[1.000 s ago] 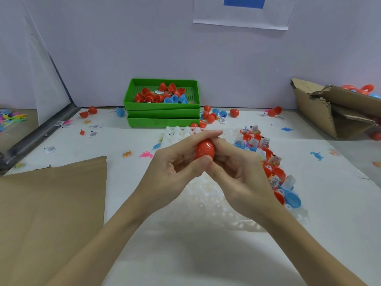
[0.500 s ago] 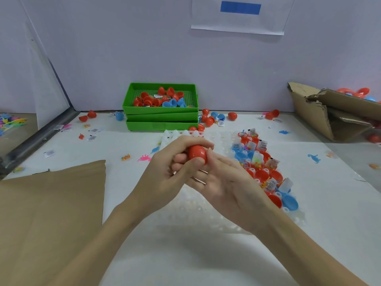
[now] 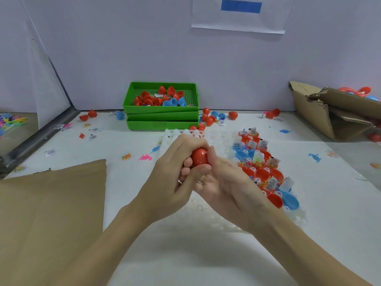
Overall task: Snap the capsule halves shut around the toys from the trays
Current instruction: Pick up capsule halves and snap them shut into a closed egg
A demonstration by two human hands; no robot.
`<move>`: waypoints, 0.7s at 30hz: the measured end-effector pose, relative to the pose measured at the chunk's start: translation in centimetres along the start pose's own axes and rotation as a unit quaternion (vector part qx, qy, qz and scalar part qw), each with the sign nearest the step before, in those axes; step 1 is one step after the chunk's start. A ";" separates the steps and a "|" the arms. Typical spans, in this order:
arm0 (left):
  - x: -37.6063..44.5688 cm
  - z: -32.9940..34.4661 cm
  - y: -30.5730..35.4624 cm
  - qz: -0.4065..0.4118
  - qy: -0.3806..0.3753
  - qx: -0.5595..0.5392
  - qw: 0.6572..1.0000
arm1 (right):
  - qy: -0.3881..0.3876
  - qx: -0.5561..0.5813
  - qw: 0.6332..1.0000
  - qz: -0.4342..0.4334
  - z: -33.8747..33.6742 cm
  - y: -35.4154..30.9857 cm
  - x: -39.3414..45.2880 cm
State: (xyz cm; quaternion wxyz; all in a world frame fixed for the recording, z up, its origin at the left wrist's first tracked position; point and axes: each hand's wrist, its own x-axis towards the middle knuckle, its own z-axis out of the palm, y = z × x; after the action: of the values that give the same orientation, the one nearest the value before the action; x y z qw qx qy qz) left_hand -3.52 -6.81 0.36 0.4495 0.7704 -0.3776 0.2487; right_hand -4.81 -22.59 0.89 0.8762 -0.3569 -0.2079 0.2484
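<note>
Both of my hands meet over the middle of the desk (image 3: 206, 254), closed round one red capsule (image 3: 199, 159). My left hand (image 3: 175, 178) curls over its top and left side, fingers bent around it; my right hand (image 3: 224, 182) cups it from the right, with the thumb pressed against its lower side. Under my hands lies a clear bumpy tray (image 3: 214, 211), and along its right edge sit red and blue capsule halves (image 3: 274, 200) with small toys and paper labels in them. Toward the far edge of the desk stand stacked green trays (image 3: 162, 120), the top one holding more halves. A torn cardboard box (image 3: 334, 112) sits at the far right corner, and brown cardboard (image 3: 51, 213) covers the near left.
</note>
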 end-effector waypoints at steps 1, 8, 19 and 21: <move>0.0 0.1 0.1 0.003 0.006 0.002 1.000 | -0.003 0.001 1.000 -0.003 -0.1 0.0 0.0; 0.1 0.3 0.7 0.012 0.012 0.002 1.000 | 0.002 0.005 1.000 -0.013 -0.3 0.1 -0.1; -0.2 -0.3 -0.7 -0.031 -0.016 0.002 0.999 | 0.029 0.027 0.999 0.007 0.1 -1.1 -0.5; -0.1 -0.2 -0.7 -0.012 0.000 0.017 1.000 | 0.027 0.022 0.999 0.003 0.2 -1.3 -0.6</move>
State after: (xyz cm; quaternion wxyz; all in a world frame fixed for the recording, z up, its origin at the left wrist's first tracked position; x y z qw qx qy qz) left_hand -3.05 -6.41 0.04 0.4395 0.7822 -0.3639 0.2500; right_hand -4.98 -23.63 1.82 0.8882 -0.3446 -0.1777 0.2464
